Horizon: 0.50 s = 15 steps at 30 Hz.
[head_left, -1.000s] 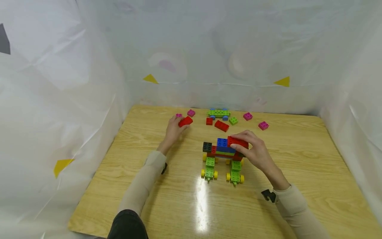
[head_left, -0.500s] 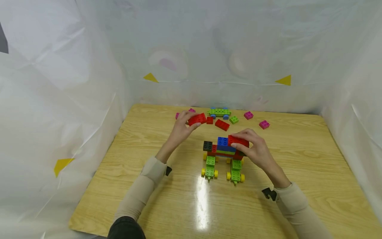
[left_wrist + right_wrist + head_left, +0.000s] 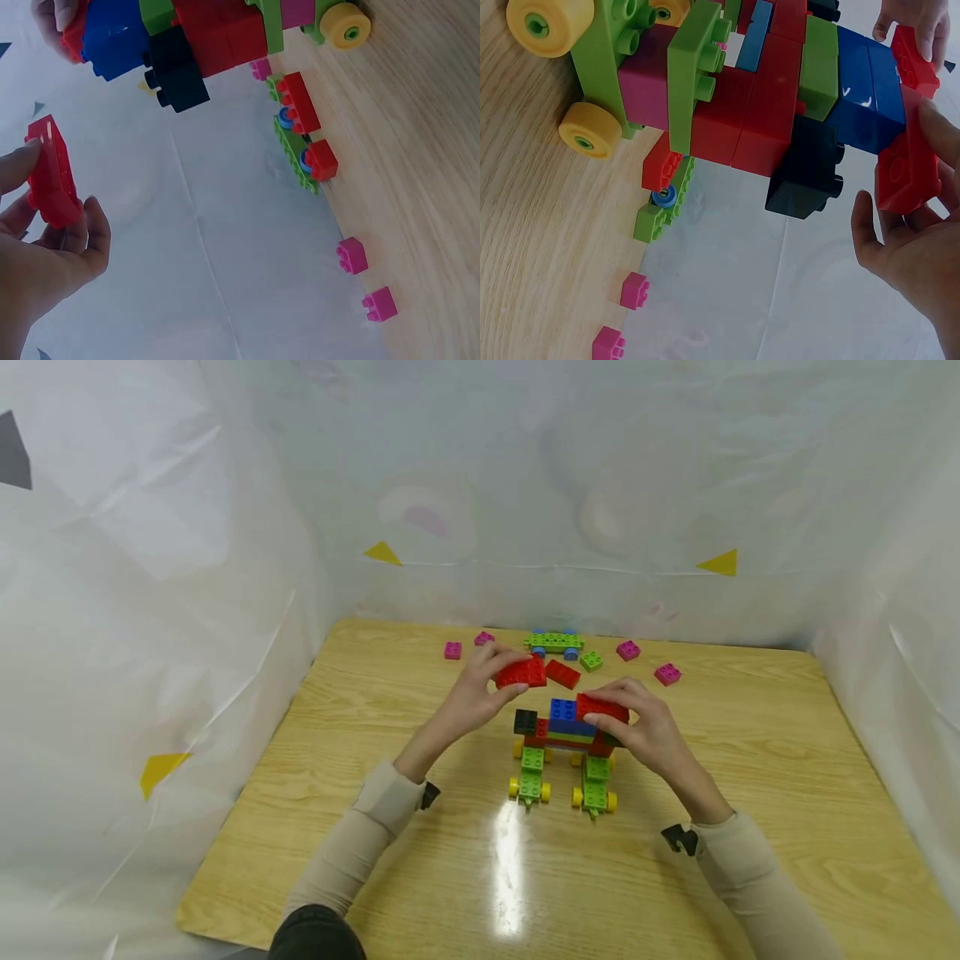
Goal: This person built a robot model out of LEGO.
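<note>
In the head view my left hand [image 3: 474, 692] pinches a red brick [image 3: 521, 672] between thumb and fingers, up in the air left of the block build. My right hand [image 3: 652, 731] grips a second red brick [image 3: 604, 706] at the build's upper right, by the blue bricks [image 3: 564, 711]. Seen from the right wrist, that red brick [image 3: 907, 169] overhangs the blue stack [image 3: 866, 97], its studded side toward the fingers. The build stands on green wheeled bases [image 3: 531, 777] with yellow wheels; black bricks [image 3: 526, 721] stick out at both ends. The left-hand brick [image 3: 54, 176] is apart from it.
Along the table's [image 3: 300, 827] far edge lie a green base with blue wheels [image 3: 555, 642], a red brick [image 3: 562, 674], a green brick [image 3: 591, 661] and several pink bricks [image 3: 628, 650]. White sheeting [image 3: 525, 510] rises behind and at both sides.
My left hand has lifted the red brick from near the pink bricks and carried it right, toward the build. My right hand keeps its grip in nearly the same spot.
</note>
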{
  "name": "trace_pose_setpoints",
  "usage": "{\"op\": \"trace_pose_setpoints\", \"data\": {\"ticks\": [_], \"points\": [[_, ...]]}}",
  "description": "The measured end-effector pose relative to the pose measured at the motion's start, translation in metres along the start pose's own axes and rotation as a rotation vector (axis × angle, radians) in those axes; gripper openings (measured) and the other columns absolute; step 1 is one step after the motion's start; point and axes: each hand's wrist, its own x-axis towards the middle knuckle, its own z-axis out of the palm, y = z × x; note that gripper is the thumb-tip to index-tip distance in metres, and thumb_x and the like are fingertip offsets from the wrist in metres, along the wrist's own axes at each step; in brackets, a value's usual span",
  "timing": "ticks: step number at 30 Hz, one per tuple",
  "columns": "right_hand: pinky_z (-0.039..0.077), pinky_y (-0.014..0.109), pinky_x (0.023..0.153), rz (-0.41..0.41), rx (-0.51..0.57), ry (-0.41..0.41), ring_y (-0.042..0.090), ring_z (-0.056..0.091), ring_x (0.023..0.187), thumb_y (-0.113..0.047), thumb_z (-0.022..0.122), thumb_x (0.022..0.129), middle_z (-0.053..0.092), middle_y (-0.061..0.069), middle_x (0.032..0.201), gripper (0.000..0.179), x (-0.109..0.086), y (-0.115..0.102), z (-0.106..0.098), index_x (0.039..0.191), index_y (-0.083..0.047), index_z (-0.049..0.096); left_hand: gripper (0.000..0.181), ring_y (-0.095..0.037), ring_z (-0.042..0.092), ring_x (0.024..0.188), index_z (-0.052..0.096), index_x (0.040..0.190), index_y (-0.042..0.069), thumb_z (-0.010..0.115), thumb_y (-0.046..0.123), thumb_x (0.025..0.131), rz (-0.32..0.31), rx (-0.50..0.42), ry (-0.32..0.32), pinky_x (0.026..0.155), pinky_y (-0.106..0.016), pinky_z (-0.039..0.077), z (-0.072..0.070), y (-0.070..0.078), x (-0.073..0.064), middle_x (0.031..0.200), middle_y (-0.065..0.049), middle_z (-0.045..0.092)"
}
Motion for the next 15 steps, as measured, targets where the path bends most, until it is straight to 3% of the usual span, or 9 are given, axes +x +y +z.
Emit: {"op": "trace_pose_setpoints", "data": {"ticks": [6,15], "points": [[0.04,0.023,0.073,0.012,-0.012,-0.006,0.019,0.053,0.09,0.005,0.077,0.077,0.063,0.006,0.1,0.036,-0.001,0.025,0.003,0.111,-0.005,0.072,0.035,-0.021,0.045,0.105,0.062,0.126,0.008,0.066,0.013,0.092,0.051,0.002,-0.056,0.086,-0.031,0.042,0.005,0.008,0.003,0.114,-0.008,0.051],[0.04,0.022,0.069,-0.023,0.008,-0.021,0.012,0.05,0.089,-0.004,0.076,0.081,0.061,-0.001,0.098,0.032,0.002,0.032,0.002,0.113,-0.01,0.072,0.034,-0.021,0.043,0.105,0.062,0.123,0.004,0.068,0.014,0.09,0.099,0.012,-0.175,0.086,-0.03,0.038,0.012,0.013,0.006,0.113,-0.008,0.05]]}}
